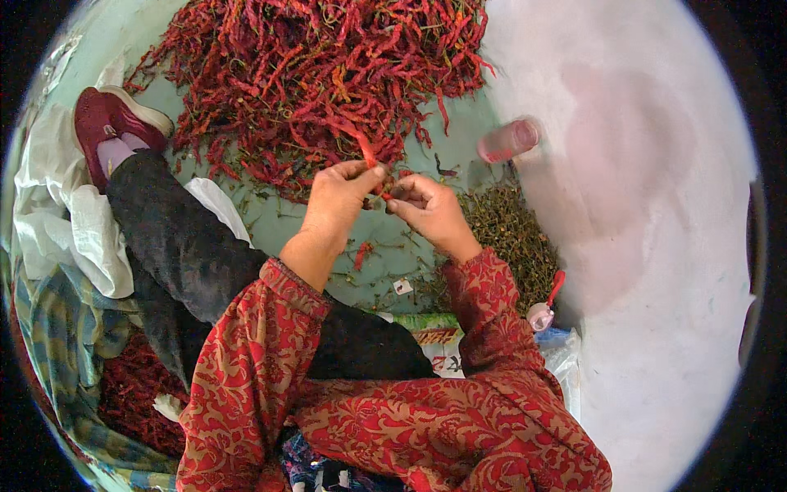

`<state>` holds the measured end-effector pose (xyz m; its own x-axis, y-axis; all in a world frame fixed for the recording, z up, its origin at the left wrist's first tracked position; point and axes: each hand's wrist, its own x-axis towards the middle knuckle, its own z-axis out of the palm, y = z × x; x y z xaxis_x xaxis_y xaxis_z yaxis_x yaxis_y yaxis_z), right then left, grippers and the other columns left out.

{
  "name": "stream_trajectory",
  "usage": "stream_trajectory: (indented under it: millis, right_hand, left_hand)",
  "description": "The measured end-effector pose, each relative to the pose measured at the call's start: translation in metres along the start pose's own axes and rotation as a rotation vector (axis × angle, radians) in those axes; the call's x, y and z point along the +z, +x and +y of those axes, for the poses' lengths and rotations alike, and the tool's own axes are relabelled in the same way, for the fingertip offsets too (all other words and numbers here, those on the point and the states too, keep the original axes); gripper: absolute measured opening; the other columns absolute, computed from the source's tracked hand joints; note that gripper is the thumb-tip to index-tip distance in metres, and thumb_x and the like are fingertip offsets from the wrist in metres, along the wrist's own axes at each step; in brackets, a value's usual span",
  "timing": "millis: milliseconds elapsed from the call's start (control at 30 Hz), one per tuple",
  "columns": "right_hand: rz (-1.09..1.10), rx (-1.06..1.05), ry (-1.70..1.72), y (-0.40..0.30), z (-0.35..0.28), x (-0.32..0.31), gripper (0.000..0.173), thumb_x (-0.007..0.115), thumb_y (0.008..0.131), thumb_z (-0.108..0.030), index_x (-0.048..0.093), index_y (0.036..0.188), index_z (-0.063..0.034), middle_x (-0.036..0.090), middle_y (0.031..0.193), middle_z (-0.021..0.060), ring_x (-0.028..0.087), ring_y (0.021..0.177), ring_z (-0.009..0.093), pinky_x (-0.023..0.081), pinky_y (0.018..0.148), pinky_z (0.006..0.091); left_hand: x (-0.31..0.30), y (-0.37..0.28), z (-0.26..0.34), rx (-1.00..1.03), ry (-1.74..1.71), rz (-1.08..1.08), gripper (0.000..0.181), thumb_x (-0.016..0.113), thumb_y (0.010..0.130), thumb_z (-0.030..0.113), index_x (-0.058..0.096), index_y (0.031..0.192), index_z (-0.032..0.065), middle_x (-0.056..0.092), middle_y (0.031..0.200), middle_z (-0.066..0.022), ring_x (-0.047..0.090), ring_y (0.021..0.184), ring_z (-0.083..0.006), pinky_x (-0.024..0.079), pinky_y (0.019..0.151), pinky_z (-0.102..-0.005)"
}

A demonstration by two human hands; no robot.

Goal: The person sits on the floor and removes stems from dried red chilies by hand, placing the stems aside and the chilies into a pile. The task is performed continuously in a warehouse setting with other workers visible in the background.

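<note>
My left hand (338, 197) pinches a red chili pepper (365, 146) between thumb and fingers, its long body pointing up and away from me. Close beside it, the thumb and bent fingers of my right hand (427, 209) meet at the pepper's near end, where a small red piece shows. The fingers partly hide that end. Beyond both hands lies a large heap of wrinkled red chilies (320, 67) with some green stems. Under and past my right wrist is a pile of brown-green stems (510, 240). A short red chili piece (363, 255) rests on the green floor.
A pinkish transparent container (509, 141) lies at the heap's right, by the white wall (664, 184). A small pale object with a red strip (541, 317) is by the stem pile. My outstretched legs (184, 227) are at left, near white cloth (92, 234) and a checked cloth (67, 332).
</note>
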<state>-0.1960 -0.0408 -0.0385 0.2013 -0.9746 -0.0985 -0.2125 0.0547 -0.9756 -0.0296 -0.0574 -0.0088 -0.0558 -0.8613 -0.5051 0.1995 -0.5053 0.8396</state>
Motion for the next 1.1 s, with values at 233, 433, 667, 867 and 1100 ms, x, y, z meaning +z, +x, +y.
stream_trajectory:
  millis: [233,433,667,867,1100]
  right_hand:
    - [0.0,0.312,0.163,0.001,0.001,-0.001,0.017,0.063,0.081,-0.012,0.058,0.092,0.0005,0.059,0.068,0.0008,0.046,0.052,0.004,0.036,0.046,0.0206]
    - [0.033,0.324,0.344,-0.002,0.004,0.009,0.016,0.062,0.082,-0.012,0.058,0.091,-0.0004,0.056,0.066,0.0013,0.046,0.049,0.006,0.036,0.043,0.0218]
    - [0.266,0.214,-0.107,0.033,0.053,0.033,0.022,0.066,0.074,-0.018,0.059,0.085,-0.0002,0.059,0.068,0.0138,0.057,0.059,0.021,0.044,0.055,0.0334]
    - [-0.161,0.335,-0.504,0.034,0.05,-0.008,0.034,0.064,0.076,-0.035,0.061,0.074,-0.0004,0.061,0.066,0.016,0.061,0.063,0.028,0.045,0.057,0.0371]
    - [0.684,-0.099,-0.996,0.13,0.086,-0.092,0.028,0.066,0.076,-0.024,0.062,0.09,0.0003,0.062,0.074,0.0178,0.061,0.073,0.036,0.047,0.066,0.0421]
  left_hand:
    - [0.003,0.007,0.001,-0.031,-0.126,0.043,0.022,0.059,0.085,0.017,0.057,0.097,-0.0013,0.06,0.084,-0.0044,0.058,0.071,-0.0136,0.05,0.057,-0.0278]
    - [0.0,0.014,-0.009,-0.01,-0.135,0.126,0.02,0.057,0.086,0.014,0.057,0.094,-0.0032,0.061,0.084,-0.0059,0.06,0.071,-0.0162,0.053,0.061,-0.029]
    - [0.007,0.009,-0.013,0.444,0.695,0.168,0.025,0.06,0.083,0.018,0.059,0.088,-0.0068,0.061,0.072,-0.0078,0.053,0.061,-0.0115,0.043,0.057,-0.0281]
    - [0.006,-0.004,-0.001,0.331,0.364,0.147,0.024,0.059,0.085,0.019,0.059,0.082,-0.0053,0.056,0.068,-0.0034,0.045,0.064,-0.0069,0.04,0.057,-0.0235]
    - [0.01,0.016,-0.011,-0.124,-0.193,0.1,0.014,0.05,0.082,0.007,0.053,0.096,0.0056,0.061,0.084,-0.0061,0.059,0.078,-0.0165,0.045,0.065,-0.0275]
